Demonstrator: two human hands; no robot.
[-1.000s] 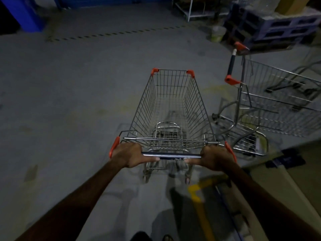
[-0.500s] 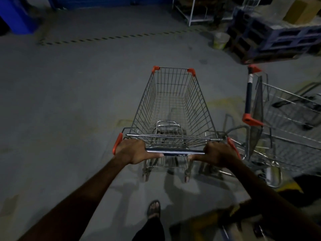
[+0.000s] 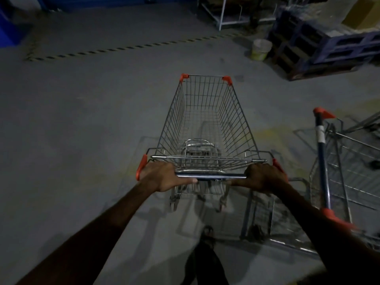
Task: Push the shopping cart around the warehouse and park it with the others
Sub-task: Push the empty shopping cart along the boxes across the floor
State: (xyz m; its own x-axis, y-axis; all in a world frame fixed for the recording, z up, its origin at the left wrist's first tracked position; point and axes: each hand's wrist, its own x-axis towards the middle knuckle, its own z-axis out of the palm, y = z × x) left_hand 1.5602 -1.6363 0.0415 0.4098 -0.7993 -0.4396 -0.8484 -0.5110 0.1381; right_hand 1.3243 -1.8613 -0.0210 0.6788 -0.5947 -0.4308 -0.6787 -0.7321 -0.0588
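Two wire shopping carts are in view. The first, a silver wire shopping cart with orange corner caps, stands on the grey concrete floor straight ahead of the person, its basket holding nothing. The second, a parked wire cart with a dark blue handle and orange end caps, sits just beside it to the right, turned crosswise and partly cut off by the frame edge.

Two hands hold the first cart. The left hand wraps the left end of the dark blue handle bar, fingers curled over the top and thumb stretched along the bar toward the middle. The right hand clamps the right end the same way, thumb pointing inward. Each grip is closed on the bar.

Farther off at the upper right stand one stack of dark blue plastic pallets, one pale bucket beside it, and one white metal rack. One striped black-and-yellow floor line crosses the floor beyond.
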